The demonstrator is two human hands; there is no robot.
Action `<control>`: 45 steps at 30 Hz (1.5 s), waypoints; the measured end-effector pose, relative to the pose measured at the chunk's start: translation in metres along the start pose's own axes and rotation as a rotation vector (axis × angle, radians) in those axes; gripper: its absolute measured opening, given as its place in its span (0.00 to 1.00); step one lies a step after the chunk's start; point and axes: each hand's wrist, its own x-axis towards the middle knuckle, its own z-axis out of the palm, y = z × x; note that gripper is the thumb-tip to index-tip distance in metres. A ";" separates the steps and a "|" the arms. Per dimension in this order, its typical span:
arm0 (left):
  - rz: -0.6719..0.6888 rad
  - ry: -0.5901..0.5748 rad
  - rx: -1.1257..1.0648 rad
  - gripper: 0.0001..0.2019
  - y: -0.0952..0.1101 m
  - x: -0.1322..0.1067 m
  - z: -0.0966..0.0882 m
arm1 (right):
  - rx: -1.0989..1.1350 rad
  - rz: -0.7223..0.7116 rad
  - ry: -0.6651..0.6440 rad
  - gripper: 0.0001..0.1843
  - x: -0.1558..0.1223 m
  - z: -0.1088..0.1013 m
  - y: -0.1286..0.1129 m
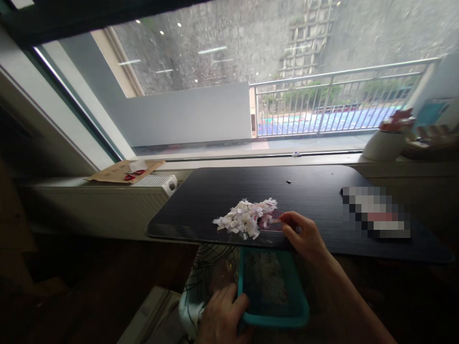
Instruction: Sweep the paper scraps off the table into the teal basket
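A: In the head view, where is the right hand [303, 231]?
B: Over the near edge of a black wood-grained tabletop with rounded corners [218, 184], beside a loose heap of small white paper scraps [245, 217].
A: And its fingers?
B: Thumb and forefinger are bent toward each other at the right-hand end of a thin, pinkish, see-through flat piece [270, 226]. I can't tell if they actually pinch it.
A: Where does that piece sit?
B: At the right side of the heap, touching the scraps.
A: What about the left hand [222, 310]?
B: It's lower, closed on the left rim of a turquoise plastic basin [274, 321], thumb at the rim, the other fingers bunched together outside it.
A: Where's the basin?
B: Just below the table's near edge, in front of the heap. Something pale lies inside, too dim to name.
A: Anything further off?
B: Red-handled scissors [129, 177] on a flat brown paper sheet [107, 173], left of the table, and a rounded white pot [383, 145] by the window at right.
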 end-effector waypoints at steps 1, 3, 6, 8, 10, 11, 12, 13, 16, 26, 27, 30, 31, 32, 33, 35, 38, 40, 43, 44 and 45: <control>0.000 -0.002 -0.001 0.09 0.000 0.000 0.000 | 0.006 -0.008 -0.021 0.10 0.000 0.000 0.000; -0.001 -0.006 -0.004 0.09 0.001 0.001 0.000 | 0.002 -0.006 -0.058 0.10 0.000 0.000 -0.001; 0.000 -0.009 -0.018 0.09 0.000 0.002 0.000 | -0.011 0.025 -0.035 0.08 0.001 -0.001 -0.001; 0.000 -0.014 -0.032 0.09 0.000 0.002 -0.001 | 0.014 0.027 -0.005 0.08 0.000 -0.002 -0.001; 0.003 -0.023 -0.048 0.09 0.000 0.002 -0.003 | 0.039 0.025 0.003 0.08 0.000 -0.002 0.000; 0.010 -0.030 -0.055 0.09 0.001 0.002 -0.005 | 0.043 0.028 -0.002 0.07 -0.001 -0.002 0.000; 0.017 -0.037 -0.061 0.09 0.001 0.003 -0.006 | 0.045 0.035 -0.014 0.07 -0.001 -0.003 0.000; 0.025 -0.042 -0.065 0.09 0.002 0.003 -0.007 | 0.046 0.041 -0.032 0.07 -0.002 -0.003 0.000; 0.045 -0.039 -0.064 0.09 0.004 0.004 -0.010 | 0.074 0.056 -0.082 0.07 -0.003 -0.005 -0.002; 0.057 -0.045 -0.062 0.10 0.009 0.006 -0.009 | 0.028 -0.027 -0.163 0.08 0.002 0.002 -0.004; 0.057 -0.044 -0.061 0.10 0.008 0.006 -0.009 | 0.045 -0.019 -0.144 0.08 0.002 0.002 -0.004; 0.053 -0.041 -0.053 0.10 0.006 0.007 -0.008 | 0.102 0.023 -0.053 0.07 -0.001 -0.002 -0.005; 0.046 -0.041 -0.048 0.10 0.006 0.007 -0.008 | 0.104 0.031 -0.040 0.06 -0.002 -0.004 -0.004; 0.040 -0.041 -0.043 0.09 0.006 0.006 -0.007 | 0.096 0.032 -0.043 0.06 -0.003 -0.005 -0.004; 0.034 -0.042 -0.041 0.09 0.006 0.006 -0.007 | 0.084 0.031 -0.060 0.06 -0.003 -0.006 -0.004; 0.020 -0.043 -0.042 0.09 0.007 0.006 -0.008 | 0.069 0.029 -0.113 0.06 -0.004 -0.007 -0.002; 0.009 -0.042 -0.049 0.08 0.009 0.005 -0.009 | 0.073 0.029 -0.141 0.06 -0.003 -0.008 -0.001; 0.009 -0.037 -0.049 0.08 0.010 0.005 -0.010 | 0.072 0.030 -0.110 0.06 -0.003 -0.008 -0.001; 0.023 -0.008 -0.043 0.08 0.010 0.005 -0.008 | 0.058 0.035 -0.096 0.06 -0.003 -0.009 -0.004; 0.026 0.002 -0.040 0.08 0.010 0.005 -0.008 | 0.054 0.033 -0.119 0.06 -0.003 -0.010 -0.005; 0.026 0.009 -0.039 0.09 0.010 0.005 -0.008 | 0.053 0.029 -0.148 0.06 -0.003 -0.010 -0.006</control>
